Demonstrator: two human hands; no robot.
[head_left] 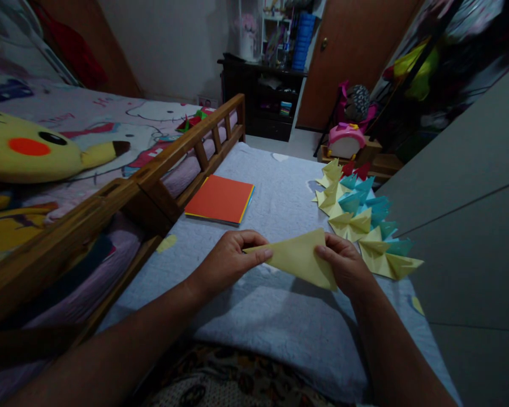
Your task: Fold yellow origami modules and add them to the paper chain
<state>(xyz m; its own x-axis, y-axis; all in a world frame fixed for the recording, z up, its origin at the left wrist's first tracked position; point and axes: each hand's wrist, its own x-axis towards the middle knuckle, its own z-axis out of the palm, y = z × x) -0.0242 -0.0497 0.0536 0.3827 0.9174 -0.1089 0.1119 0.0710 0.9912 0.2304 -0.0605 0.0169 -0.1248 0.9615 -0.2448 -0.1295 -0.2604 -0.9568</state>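
A folded piece of pale yellow paper is held between my two hands above the bed. Its narrow tip is pinched by my left hand, thumb on top. My right hand grips the wide end, with the thumb on the near face and the fingers behind. To the right stand rows of folded paper pieces, yellow ones in front and blue ones behind, with red ones at the far end. A stack of square coloured paper, orange on top, lies to the left beyond my left hand.
A wooden rail borders the bed's light blue sheet on the left. Past it lies a yellow plush toy. A pale cabinet side stands close on the right. Toward the back are a dark shelf and a pink toy.
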